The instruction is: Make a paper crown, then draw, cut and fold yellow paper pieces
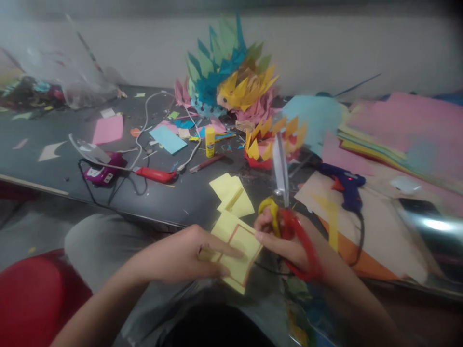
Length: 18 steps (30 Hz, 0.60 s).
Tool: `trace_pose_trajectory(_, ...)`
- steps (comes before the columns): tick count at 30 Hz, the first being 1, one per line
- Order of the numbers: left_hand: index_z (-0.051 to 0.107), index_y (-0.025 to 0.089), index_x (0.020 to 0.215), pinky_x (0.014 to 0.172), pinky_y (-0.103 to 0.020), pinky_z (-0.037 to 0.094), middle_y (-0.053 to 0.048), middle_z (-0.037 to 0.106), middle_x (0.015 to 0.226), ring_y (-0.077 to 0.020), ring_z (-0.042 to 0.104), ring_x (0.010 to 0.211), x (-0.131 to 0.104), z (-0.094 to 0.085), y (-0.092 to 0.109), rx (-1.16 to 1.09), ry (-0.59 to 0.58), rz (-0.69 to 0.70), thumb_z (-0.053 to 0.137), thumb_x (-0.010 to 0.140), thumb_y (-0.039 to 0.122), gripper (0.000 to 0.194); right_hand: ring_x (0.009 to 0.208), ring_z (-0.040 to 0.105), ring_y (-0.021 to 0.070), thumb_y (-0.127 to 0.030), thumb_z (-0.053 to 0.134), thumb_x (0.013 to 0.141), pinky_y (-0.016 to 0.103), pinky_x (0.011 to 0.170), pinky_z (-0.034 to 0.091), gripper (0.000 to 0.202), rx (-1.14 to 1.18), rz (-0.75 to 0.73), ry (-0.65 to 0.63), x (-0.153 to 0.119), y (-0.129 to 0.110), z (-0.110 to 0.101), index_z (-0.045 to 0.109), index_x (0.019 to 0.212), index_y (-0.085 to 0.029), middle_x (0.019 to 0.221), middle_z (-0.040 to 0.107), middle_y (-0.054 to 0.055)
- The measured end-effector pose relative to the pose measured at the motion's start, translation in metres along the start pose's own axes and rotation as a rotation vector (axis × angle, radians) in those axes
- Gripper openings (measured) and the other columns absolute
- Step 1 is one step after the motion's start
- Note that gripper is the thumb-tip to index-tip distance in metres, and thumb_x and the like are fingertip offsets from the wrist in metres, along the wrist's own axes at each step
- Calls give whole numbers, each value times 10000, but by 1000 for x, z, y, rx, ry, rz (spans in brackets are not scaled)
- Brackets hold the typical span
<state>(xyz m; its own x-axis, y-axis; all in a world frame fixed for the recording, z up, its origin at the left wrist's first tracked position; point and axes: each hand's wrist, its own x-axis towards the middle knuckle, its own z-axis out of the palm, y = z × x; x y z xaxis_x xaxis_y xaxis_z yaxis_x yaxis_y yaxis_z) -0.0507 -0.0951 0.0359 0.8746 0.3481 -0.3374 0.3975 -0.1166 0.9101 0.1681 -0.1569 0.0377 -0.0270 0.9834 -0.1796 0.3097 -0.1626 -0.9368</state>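
Head view: at lower centre, the left hand [177, 258] has its grip pinched on yellow paper [245, 240]. At its right edge, the right hand [284, 245] grips scissors [290, 219], long axis upright, blades pointing up-frame, away from the sheet.

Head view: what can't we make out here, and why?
All in the head view:
Left hand: any fingers beneath the outlined yellow paper, hidden by the paper.
Right hand: exact finger placement in the scissors, partly hidden by the handles.
Glue stick: label text, blurred and too small.
Dark glossy slab: part of its surface, washed out by glare.
Red seat: full outline, cut off by the left edge.
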Motion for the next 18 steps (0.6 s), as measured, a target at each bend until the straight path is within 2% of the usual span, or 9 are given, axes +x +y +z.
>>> trace_pose_trajectory(3, 710, 196, 975, 672, -193, 500, -11, 726, 884, -131, 651, 745, 0, -9, -3, -40, 73, -22, 557, 815, 198, 221, 529, 496, 117, -216, 622, 632, 253, 529, 439, 169, 24, 48, 49, 0, 0, 3, 455, 653, -209, 618, 513, -25)
trace_pose_trajectory(6, 727, 184, 850, 688, -189, 502, -19, 728, 852, -128, 654, 756, 3, -6, -9, -89, 302, -12, 571, 808, 208, 164, 512, 490, 109, -248, 630, 643, 249, 505, 434, 199, 166, 26, 185, -2, 15, 14, 439, 686, -214, 630, 514, -29)
trace_pose_trajectory(8, 726, 183, 833, 691, -189, 501, -28, 729, 863, -127, 653, 764, 7, 3, -14, -169, 490, 12, 604, 795, 230, 136, 542, 507, 106, -257, 628, 662, 242, 516, 432, 212, 267, -15, 325, -4, 27, 23, 426, 713, -217, 660, 511, -31)
trace_pose_trajectory(10, 723, 183, 839, 665, -182, 498, -33, 728, 864, -116, 644, 736, 12, 15, -17, -258, 614, 34, 627, 786, 251, 129, 581, 521, 104, -242, 624, 671, 237, 548, 435, 214, 308, -57, 440, -5, 36, 32, 416, 714, -218, 673, 504, -33)
trace_pose_trajectory(12, 722, 186, 847, 622, -173, 491, -32, 729, 850, -104, 630, 692, 16, 27, -17, -322, 626, 35, 636, 784, 266, 133, 603, 524, 104, -228, 617, 680, 239, 576, 440, 202, 283, -85, 498, -6, 40, 38, 417, 708, -215, 671, 503, -32)
trace_pose_trajectory(14, 721, 192, 887, 587, -173, 490, -34, 729, 847, -102, 629, 666, 20, 35, -15, -382, 563, 21, 638, 784, 282, 160, 607, 526, 109, -229, 613, 692, 245, 589, 450, 185, 233, -97, 517, -5, 41, 41, 429, 706, -211, 667, 511, -25)
trace_pose_trajectory(16, 719, 200, 925, 609, -180, 504, -38, 729, 888, -113, 647, 707, 23, 40, -12, -411, 529, 25, 643, 779, 285, 185, 618, 537, 119, -240, 618, 696, 254, 599, 463, 179, 208, -104, 534, -5, 40, 42, 442, 702, -208, 669, 521, -16)
trace_pose_trajectory(18, 724, 207, 929, 661, -188, 513, -36, 729, 920, -126, 659, 771, 24, 41, -10, -381, 549, 32, 652, 770, 276, 188, 604, 542, 124, -265, 637, 694, 259, 579, 473, 202, 235, -90, 531, -5, 41, 43, 444, 708, -209, 677, 530, -11)
